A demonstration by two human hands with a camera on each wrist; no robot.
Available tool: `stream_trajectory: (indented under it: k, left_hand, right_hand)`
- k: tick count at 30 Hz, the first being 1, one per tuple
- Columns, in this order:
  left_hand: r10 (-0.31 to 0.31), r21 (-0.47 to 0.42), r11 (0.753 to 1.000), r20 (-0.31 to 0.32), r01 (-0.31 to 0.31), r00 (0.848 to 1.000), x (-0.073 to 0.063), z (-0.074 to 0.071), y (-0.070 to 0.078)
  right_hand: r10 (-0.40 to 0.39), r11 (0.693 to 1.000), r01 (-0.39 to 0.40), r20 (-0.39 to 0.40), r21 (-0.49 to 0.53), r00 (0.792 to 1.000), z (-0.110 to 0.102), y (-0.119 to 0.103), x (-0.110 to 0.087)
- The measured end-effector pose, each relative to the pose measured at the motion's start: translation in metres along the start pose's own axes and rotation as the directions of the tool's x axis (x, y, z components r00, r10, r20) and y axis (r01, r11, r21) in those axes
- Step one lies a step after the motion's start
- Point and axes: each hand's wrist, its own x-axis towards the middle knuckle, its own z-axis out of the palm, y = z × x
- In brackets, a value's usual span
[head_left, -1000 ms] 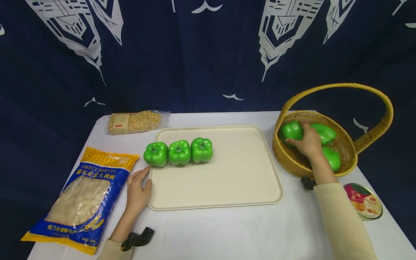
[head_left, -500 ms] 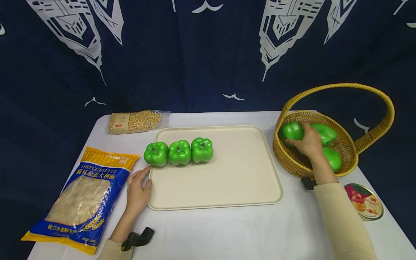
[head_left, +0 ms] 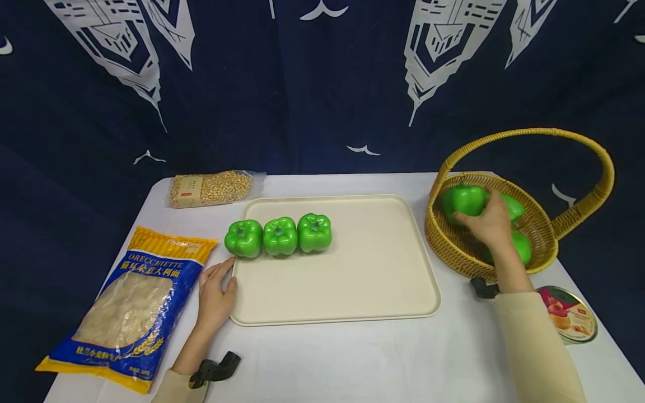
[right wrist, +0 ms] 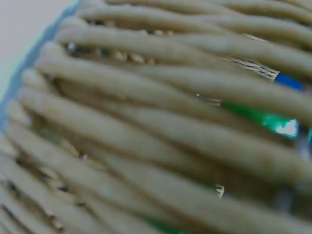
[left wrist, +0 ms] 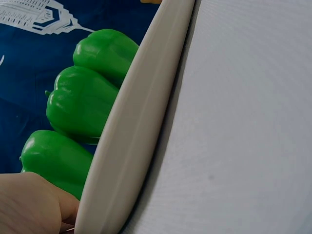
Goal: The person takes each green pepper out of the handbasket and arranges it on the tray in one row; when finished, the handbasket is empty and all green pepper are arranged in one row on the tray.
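Note:
Inside the wicker basket (head_left: 456, 257), my right hand (head_left: 489, 224) grips a green bell pepper (head_left: 462, 200), thumb at its near side. Two more green peppers lie in the basket, one partly behind the hand and one by the wrist (head_left: 522, 248). My left hand (head_left: 214, 296) rests with extended fingers along the left edge of the cream tray (head_left: 332, 291). Three green bell peppers (head_left: 280, 236) stand in a row on the tray's upper left. From the left wrist, the peppers (left wrist: 80, 102) show beyond the tray's rim (left wrist: 131, 126). Blurred basket weave (right wrist: 146, 97) fills the right wrist view.
An orecchiette bag (head_left: 126, 308) lies left of the tray, and a bag of corn kernels (head_left: 216, 188) behind it. A round labelled tin (head_left: 569, 316) sits beside the right sleeve. The basket's tall handle (head_left: 529, 132) arches over its opening.
My right hand and the bell pepper it grips have shifted slightly right and up within the basket. The left hand stays at the tray's edge.

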Motion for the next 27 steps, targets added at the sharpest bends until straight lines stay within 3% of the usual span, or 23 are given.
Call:
stream_trajectory:
  k: [16, 27]
  left_hand:
    - [-0.009, 0.001, 1.000, 0.003, 0.009, 1.000, 0.001, 0.000, -0.002]
    - [-0.006, -0.003, 1.000, -0.002, 0.006, 1.000, 0.000, 0.000, 0.000]
  right_hand:
    - [-0.011, 1.000, 0.012, -0.094, 0.009, 0.996, -0.026, -0.005, -0.033]
    - [-0.158, 0.984, 0.170, -0.191, 0.051, 0.969, -0.045, -0.011, -0.054]
